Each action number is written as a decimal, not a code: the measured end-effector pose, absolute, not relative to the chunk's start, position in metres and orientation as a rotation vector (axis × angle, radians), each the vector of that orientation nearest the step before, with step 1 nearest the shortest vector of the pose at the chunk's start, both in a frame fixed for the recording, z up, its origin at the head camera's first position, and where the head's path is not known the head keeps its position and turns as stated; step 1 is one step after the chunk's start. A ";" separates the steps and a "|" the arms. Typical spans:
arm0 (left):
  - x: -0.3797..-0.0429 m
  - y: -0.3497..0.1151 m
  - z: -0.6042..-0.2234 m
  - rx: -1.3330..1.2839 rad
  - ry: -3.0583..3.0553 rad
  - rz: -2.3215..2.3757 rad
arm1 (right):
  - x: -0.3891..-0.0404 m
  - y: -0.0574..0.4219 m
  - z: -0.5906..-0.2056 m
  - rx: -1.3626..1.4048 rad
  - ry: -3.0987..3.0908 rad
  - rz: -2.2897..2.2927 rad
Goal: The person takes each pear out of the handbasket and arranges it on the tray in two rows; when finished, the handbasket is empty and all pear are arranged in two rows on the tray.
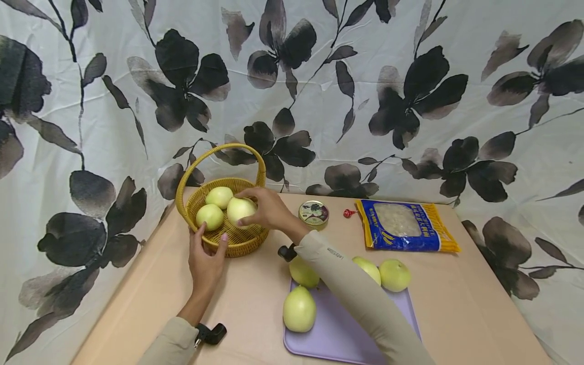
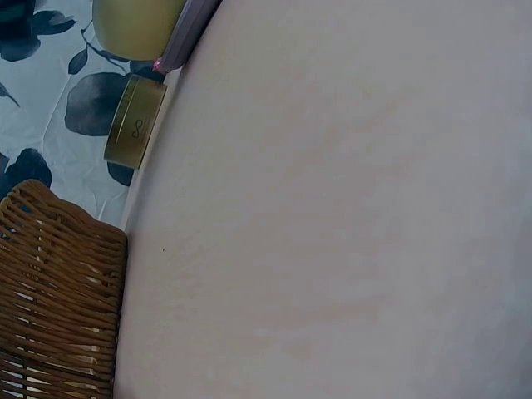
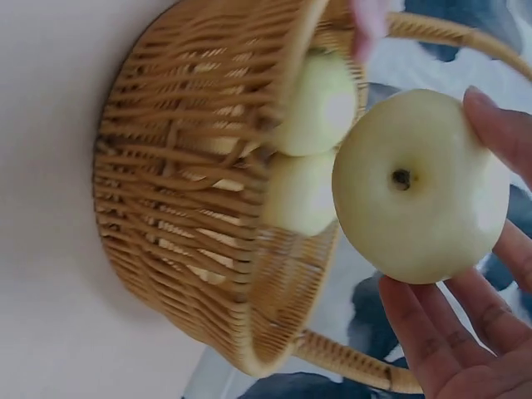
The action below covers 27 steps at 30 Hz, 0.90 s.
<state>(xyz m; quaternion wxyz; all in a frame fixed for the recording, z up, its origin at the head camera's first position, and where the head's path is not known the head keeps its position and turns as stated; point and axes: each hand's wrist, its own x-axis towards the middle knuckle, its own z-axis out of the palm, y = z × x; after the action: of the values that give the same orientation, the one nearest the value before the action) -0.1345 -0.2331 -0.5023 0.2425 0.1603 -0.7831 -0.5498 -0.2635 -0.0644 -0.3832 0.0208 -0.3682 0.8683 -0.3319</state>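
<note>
A yellow-brown wicker basket (image 1: 246,247) with a tall hooped handle stands at the back left of the table. Two pale green apples (image 1: 210,217) lie inside it. My right hand (image 1: 269,210) holds another pale green apple (image 3: 420,187) over the basket opening, thumb on one side and fingers on the other; its stem dimple faces the right wrist camera. At the basket's near left side, my left hand (image 1: 207,258) grips the rim, thumb and a fingertip showing over the edge. The left wrist view shows only the basket's side (image 2: 62,299), not the hand.
Several more apples (image 1: 299,309) sit on and around a lilac tray (image 1: 337,324), partly behind the right sleeve. A round tin (image 1: 314,213), a small red item (image 1: 349,213) and a blue-and-yellow packet (image 1: 403,226) lie farther back. A flower-patterned cloth (image 1: 337,126) hangs behind the table.
</note>
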 end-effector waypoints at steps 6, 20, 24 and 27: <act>-0.134 -0.233 -0.503 0.432 -2.140 -1.476 | -0.245 -0.046 -0.373 -1.168 2.657 -1.187; -0.134 -0.230 -0.503 0.442 -2.153 -1.445 | -0.199 0.001 -0.364 -1.167 2.621 -1.452; -0.134 -0.232 -0.504 0.441 -2.153 -1.443 | -0.183 0.019 -0.367 -1.118 2.613 -1.489; -0.134 -0.233 -0.504 0.430 -2.151 -1.443 | -0.172 0.032 -0.370 -1.066 2.608 -1.529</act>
<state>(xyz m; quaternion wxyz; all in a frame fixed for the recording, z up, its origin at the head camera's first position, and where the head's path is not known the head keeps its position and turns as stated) -0.1338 -0.2330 -0.5035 0.2549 0.1583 -0.7922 -0.5314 -0.1721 0.0320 -0.3701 -0.0320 -0.3324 0.8132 -0.4766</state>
